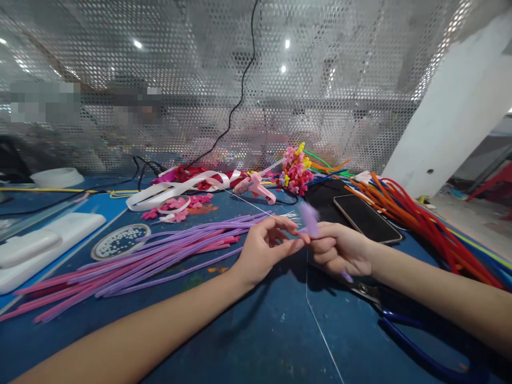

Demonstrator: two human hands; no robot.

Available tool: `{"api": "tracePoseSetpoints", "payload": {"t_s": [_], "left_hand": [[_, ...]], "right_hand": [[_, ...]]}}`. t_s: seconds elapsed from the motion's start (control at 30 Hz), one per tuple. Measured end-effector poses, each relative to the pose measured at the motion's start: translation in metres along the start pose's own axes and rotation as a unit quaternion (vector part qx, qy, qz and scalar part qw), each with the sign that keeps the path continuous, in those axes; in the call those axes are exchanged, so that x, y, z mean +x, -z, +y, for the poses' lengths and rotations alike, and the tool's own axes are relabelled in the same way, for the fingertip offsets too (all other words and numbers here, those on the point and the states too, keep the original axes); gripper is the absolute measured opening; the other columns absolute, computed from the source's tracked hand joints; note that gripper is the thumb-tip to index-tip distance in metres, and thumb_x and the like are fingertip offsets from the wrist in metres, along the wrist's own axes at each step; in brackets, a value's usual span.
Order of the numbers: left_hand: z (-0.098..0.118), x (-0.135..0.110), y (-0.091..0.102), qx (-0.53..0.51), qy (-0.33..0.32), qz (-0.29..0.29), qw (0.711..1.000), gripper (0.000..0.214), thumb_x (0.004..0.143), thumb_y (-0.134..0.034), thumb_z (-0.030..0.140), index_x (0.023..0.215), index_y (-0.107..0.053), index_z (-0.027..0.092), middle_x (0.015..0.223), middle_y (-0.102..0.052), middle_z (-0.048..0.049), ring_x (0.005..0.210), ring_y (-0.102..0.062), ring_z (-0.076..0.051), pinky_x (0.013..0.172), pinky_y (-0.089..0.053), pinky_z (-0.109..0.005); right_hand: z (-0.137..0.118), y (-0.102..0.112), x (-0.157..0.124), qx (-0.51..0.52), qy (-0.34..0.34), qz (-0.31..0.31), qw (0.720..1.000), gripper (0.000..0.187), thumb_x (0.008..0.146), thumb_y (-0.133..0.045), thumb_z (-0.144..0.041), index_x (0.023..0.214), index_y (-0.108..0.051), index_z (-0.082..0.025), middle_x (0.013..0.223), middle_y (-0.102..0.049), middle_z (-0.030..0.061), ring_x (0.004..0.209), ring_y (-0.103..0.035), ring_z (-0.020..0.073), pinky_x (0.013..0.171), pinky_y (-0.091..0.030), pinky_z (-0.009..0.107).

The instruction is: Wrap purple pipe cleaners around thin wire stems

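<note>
Mid blue counter [260, 330], we see hands meet. Right hand [340, 250] grip closed round short lilac fuzzy pipe-cleaner piece [310, 218], held upright, likely for shaping. Left hand [266, 248] grip pinches its base, apparently steadying. Loose bundle of purple and pink pipe cleaners [160, 253] lies toward left edge, within reach.

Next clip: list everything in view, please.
purple pipe cleaners: one bundle, purple and pink, left
red pipe cleaners: one bundle, red and orange, right
phone: one, black, right of centre
glue gun: one, pink, back
ribbon: one, white, back left
flowers: one cluster, pink, back centre
scissors: one, blue-handled, beneath right forearm
table: one, blue, underneath
purple piece: one, blurred, between both hands
left hand: one, pinching purple piece
right hand: one, gripping it
</note>
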State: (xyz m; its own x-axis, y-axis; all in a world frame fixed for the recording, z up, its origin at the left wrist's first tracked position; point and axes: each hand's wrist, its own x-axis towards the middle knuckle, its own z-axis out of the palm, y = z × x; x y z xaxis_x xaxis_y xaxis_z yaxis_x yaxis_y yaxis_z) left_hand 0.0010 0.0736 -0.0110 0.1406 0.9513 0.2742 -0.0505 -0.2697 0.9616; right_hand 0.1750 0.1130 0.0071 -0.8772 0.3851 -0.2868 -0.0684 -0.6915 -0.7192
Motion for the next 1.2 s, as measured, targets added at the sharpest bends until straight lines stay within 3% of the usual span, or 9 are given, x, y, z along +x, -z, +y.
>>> {"api": "tracePoseSetpoints", "payload": {"t_s": [0.3,0.57,0.63,0.77,0.83,0.9,0.93,1.1,1.2], "left_hand": [[0.001,0.001,-0.001,0.002,0.019,0.005,1.0,0.024,0.067,-0.071,0.034,0.066,-0.055,0.015,0.054,-0.06,0.0013,0.047,-0.048,-0.009,0.047,-0.038,-0.02],[0.006,-0.004,-0.005,0.114,0.004,0.082,0.99,0.018,0.069,-0.068,0.031,0.068,-0.059,0.015,0.058,-0.06,0.0012,0.05,-0.052,-0.01,0.05,-0.041,-0.022],[0.006,-0.004,-0.005,0.107,0.018,0.086,0.99,0.019,0.071,-0.066,0.032,0.064,-0.058,0.015,0.054,-0.059,0.0018,0.046,-0.05,-0.01,0.047,-0.039,-0.021],[0.002,-0.002,-0.005,0.089,0.058,0.083,0.991,0.024,0.071,-0.065,0.031,0.056,-0.054,0.015,0.044,-0.051,0.0046,0.039,-0.043,-0.008,0.041,-0.033,-0.02],[0.0,-0.001,-0.004,0.067,0.072,0.077,0.992,0.023,0.07,-0.066,0.031,0.058,-0.053,0.016,0.043,-0.049,0.0057,0.039,-0.043,-0.008,0.04,-0.031,-0.019],[-0.002,0.002,-0.002,0.006,0.078,0.05,0.996,0.02,0.069,-0.068,0.029,0.067,-0.052,0.016,0.052,-0.055,0.0042,0.046,-0.049,-0.008,0.041,-0.031,-0.018],[-0.003,0.003,-0.001,-0.037,0.081,0.03,0.996,0.021,0.068,-0.069,0.028,0.072,-0.051,0.017,0.062,-0.06,0.0026,0.05,-0.052,-0.009,0.043,-0.033,-0.018],[-0.003,0.005,0.001,-0.197,0.112,-0.028,0.973,0.034,0.068,-0.071,0.019,0.09,-0.046,0.02,0.102,-0.064,-0.0024,0.063,-0.058,-0.008,0.06,-0.043,-0.022],[-0.002,0.005,0.001,-0.216,0.124,-0.034,0.968,0.044,0.065,-0.074,0.017,0.096,-0.043,0.022,0.087,-0.066,0.0011,0.061,-0.058,-0.008,0.051,-0.036,-0.017]], "right_hand": [[0.014,-0.013,0.002,-0.122,0.073,0.119,0.983,0.019,0.073,-0.063,-0.031,0.069,-0.053,-0.015,0.042,-0.018,-0.0129,0.038,-0.007,0.0015,0.033,-0.008,0.012],[0.018,-0.019,0.005,-0.234,0.103,0.182,0.95,0.026,0.077,-0.056,-0.042,0.071,-0.052,-0.017,0.043,-0.024,-0.0119,0.037,-0.009,0.0027,0.034,-0.009,0.017],[0.02,-0.019,0.005,-0.356,0.149,0.204,0.9,0.025,0.082,-0.049,-0.039,0.07,-0.053,-0.018,0.045,-0.029,-0.0092,0.037,-0.017,0.0042,0.037,-0.015,0.018],[0.026,-0.013,0.003,-0.633,0.284,0.212,0.688,0.016,0.082,-0.044,-0.019,0.072,-0.056,-0.017,0.062,-0.049,-0.0005,0.053,-0.039,0.0091,0.053,-0.028,0.023],[0.028,-0.011,0.002,-0.676,0.306,0.204,0.639,0.015,0.082,-0.043,-0.015,0.075,-0.056,-0.017,0.065,-0.049,0.0007,0.055,-0.039,0.0099,0.056,-0.027,0.024],[0.027,-0.011,0.002,-0.659,0.311,0.206,0.653,0.016,0.083,-0.043,-0.016,0.073,-0.055,-0.017,0.061,-0.046,-0.0008,0.053,-0.036,0.0094,0.054,-0.026,0.024],[0.026,-0.011,0.002,-0.629,0.306,0.208,0.684,0.017,0.084,-0.044,-0.019,0.071,-0.055,-0.017,0.058,-0.044,-0.0019,0.051,-0.035,0.0088,0.052,-0.025,0.024],[0.019,-0.012,0.005,-0.256,0.157,0.122,0.946,0.023,0.083,-0.05,-0.037,0.071,-0.05,-0.018,0.045,-0.022,-0.0103,0.039,-0.012,0.0048,0.037,-0.013,0.018],[0.017,-0.008,0.004,-0.098,0.093,0.039,0.99,0.019,0.08,-0.056,-0.032,0.07,-0.049,-0.018,0.044,-0.016,-0.0119,0.039,-0.007,0.004,0.035,-0.009,0.016]]}}
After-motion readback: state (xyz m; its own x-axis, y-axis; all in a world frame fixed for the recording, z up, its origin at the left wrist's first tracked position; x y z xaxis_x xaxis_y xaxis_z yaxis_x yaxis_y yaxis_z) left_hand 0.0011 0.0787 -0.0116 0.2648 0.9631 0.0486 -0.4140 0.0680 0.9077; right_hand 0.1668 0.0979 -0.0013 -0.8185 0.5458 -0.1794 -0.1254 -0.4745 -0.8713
